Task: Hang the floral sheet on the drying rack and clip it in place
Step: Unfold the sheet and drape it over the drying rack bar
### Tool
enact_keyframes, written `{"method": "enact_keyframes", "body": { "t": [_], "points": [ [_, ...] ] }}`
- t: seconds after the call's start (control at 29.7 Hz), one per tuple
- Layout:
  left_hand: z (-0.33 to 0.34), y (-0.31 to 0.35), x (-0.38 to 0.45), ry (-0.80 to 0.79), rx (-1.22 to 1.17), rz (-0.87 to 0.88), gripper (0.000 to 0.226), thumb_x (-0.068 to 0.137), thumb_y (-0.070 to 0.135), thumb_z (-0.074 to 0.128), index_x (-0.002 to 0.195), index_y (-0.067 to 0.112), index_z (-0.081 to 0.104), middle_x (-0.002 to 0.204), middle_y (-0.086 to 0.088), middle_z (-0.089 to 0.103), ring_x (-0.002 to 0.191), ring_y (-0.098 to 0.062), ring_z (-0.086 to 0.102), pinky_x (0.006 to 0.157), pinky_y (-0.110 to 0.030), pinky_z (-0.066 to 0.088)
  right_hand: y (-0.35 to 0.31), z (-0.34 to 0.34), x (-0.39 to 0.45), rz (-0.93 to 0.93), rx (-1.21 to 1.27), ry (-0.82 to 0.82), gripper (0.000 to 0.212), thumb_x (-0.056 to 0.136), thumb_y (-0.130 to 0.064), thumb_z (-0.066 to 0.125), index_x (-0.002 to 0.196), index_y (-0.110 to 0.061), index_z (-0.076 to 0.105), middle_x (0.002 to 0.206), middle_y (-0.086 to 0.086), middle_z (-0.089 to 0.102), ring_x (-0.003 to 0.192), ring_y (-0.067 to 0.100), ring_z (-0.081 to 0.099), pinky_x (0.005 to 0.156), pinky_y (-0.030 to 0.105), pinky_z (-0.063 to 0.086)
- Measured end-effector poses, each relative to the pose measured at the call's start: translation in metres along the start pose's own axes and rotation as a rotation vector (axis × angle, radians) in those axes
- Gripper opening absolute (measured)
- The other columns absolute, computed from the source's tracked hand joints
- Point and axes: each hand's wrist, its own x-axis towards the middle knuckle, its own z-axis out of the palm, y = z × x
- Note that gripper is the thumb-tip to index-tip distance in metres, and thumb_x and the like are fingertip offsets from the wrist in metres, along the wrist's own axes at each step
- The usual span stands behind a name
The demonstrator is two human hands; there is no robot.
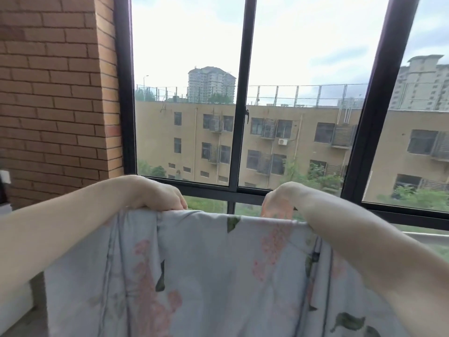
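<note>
We can't see the fingertips of either hand: they curl over the far side of the sheet's (pixel 218 271) top edge and the cloth hides them. No rack or clips are visible to us; whatever lies under the cloth is covered. The sheet's lower part runs off the bottom of the frame, and both forearms are cut by the side edges.

Left hand (pixel 158 193) grips the top edge, knuckles up, fingers curled tight down over the fold. Right hand (pixel 279 201) holds the same edge, palm side toward us, fingers bent over it.

The sheet is pale blue-grey with pink flower clusters and dark green leaves. It hangs in long vertical folds, its top edge pulled fairly straight between our hands, in front of the dark-framed window (pixel 243 93). Brick wall (pixel 53 93) at left.
</note>
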Motion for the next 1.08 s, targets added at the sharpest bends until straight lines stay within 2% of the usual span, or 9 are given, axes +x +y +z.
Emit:
{"method": "enact_keyframes", "body": {
  "t": [0.13, 0.3, 0.47, 0.57, 0.64, 0.71, 0.81, 0.94, 1.08],
  "points": [
    [-0.020, 0.012, -0.006, 0.189, 0.311, -0.027, 0.030, 0.102, 0.022, 0.053, 0.077, 0.021, 0.070, 0.077, 0.003, 0.064, 0.067, -0.014, 0.057, 0.058, -0.027, 0.055, -0.018, 0.008, -0.004, -0.006, -0.299, -0.066, 0.043, 0.080, -0.043, 0.076, 0.114, -0.017, 0.075, 0.114, -0.002, 0.075, 0.094, 0.018, 0.072, 0.085, 0.033, 0.059],
    [-0.065, 0.037, -0.018, 0.530, 0.285, 0.047, 0.027, 0.104, 0.020, 0.050, 0.096, 0.016, 0.075, 0.096, -0.004, 0.073, 0.085, -0.016, 0.068, 0.064, -0.030, 0.059, -0.023, 0.012, -0.029, -0.076, -0.199, 0.078, 0.036, 0.105, -0.025, 0.054, 0.136, -0.010, 0.062, 0.118, 0.005, 0.064, 0.098, 0.023, 0.055, 0.088, 0.036, 0.049],
    [-0.023, 0.039, -0.003, 0.266, 0.563, -0.016, 0.017, 0.094, 0.035, 0.060, 0.098, 0.023, 0.071, 0.100, 0.006, 0.071, 0.089, -0.017, 0.066, 0.083, -0.034, 0.059, -0.022, 0.014, -0.023, -0.049, -0.277, -0.086, 0.037, 0.102, -0.024, 0.058, 0.134, -0.006, 0.062, 0.100, -0.004, 0.062, 0.090, 0.022, 0.058, 0.086, 0.033, 0.047],
    [0.012, 0.061, -0.011, 0.298, 0.346, 0.278, 0.032, 0.103, 0.048, 0.050, 0.114, 0.024, 0.070, 0.114, 0.006, 0.068, 0.105, -0.018, 0.065, 0.093, -0.036, 0.055, -0.025, 0.011, -0.034, -0.051, -0.373, -0.093, 0.031, 0.099, -0.028, 0.061, 0.123, -0.009, 0.067, 0.111, -0.001, 0.064, 0.093, 0.022, 0.059, 0.092, 0.037, 0.054],
    [0.036, 0.088, -0.025, 0.204, 0.156, 0.422, 0.044, 0.102, 0.064, 0.044, 0.110, 0.030, 0.071, 0.108, 0.005, 0.070, 0.098, -0.013, 0.066, 0.082, -0.031, 0.054, -0.024, 0.009, -0.045, -0.058, -0.324, -0.041, 0.024, 0.101, -0.023, 0.058, 0.115, -0.008, 0.070, 0.099, 0.001, 0.064, 0.085, 0.020, 0.059, 0.090, 0.037, 0.057],
    [0.062, 0.105, -0.028, 0.146, 0.244, 0.483, 0.050, 0.098, 0.072, 0.042, 0.097, 0.029, 0.067, 0.092, 0.004, 0.067, 0.080, -0.013, 0.061, 0.069, -0.030, 0.048, -0.025, 0.006, -0.045, -0.067, -0.328, 0.015, 0.022, 0.100, -0.024, 0.059, 0.112, -0.010, 0.070, 0.093, 0.000, 0.063, 0.081, 0.020, 0.059, 0.077, 0.033, 0.055],
    [0.087, 0.110, -0.017, 0.261, 0.384, 0.494, 0.046, 0.094, 0.074, 0.046, 0.076, 0.034, 0.058, 0.080, 0.005, 0.064, 0.078, -0.018, 0.062, 0.069, -0.033, 0.049, -0.020, 0.005, -0.034, -0.134, -0.232, -0.009, 0.025, 0.087, -0.034, 0.072, 0.107, -0.018, 0.075, 0.101, -0.002, 0.073, 0.079, 0.019, 0.066, 0.072, 0.031, 0.058],
    [0.083, 0.110, -0.011, 0.241, 0.340, 0.494, 0.050, 0.093, 0.072, 0.050, 0.067, 0.030, 0.051, 0.072, 0.007, 0.056, 0.072, -0.020, 0.057, 0.067, -0.034, 0.046, -0.009, -0.013, -0.037, -0.266, 0.279, 0.186, 0.014, 0.097, -0.022, 0.069, 0.110, -0.023, 0.073, 0.105, -0.004, 0.075, 0.087, 0.013, 0.076, 0.078, 0.032, 0.064],
    [0.079, 0.108, -0.008, 0.241, 0.335, 0.510, 0.054, 0.096, 0.066, 0.052, 0.067, 0.023, 0.041, 0.068, 0.005, 0.045, 0.065, -0.020, 0.044, 0.062, -0.033, 0.037, -0.001, -0.020, -0.092, -0.485, 0.410, 0.582, 0.017, 0.100, -0.026, 0.065, 0.114, -0.028, 0.074, 0.111, -0.012, 0.074, 0.092, 0.000, 0.072, 0.095, 0.028, 0.056]
  ]
}}
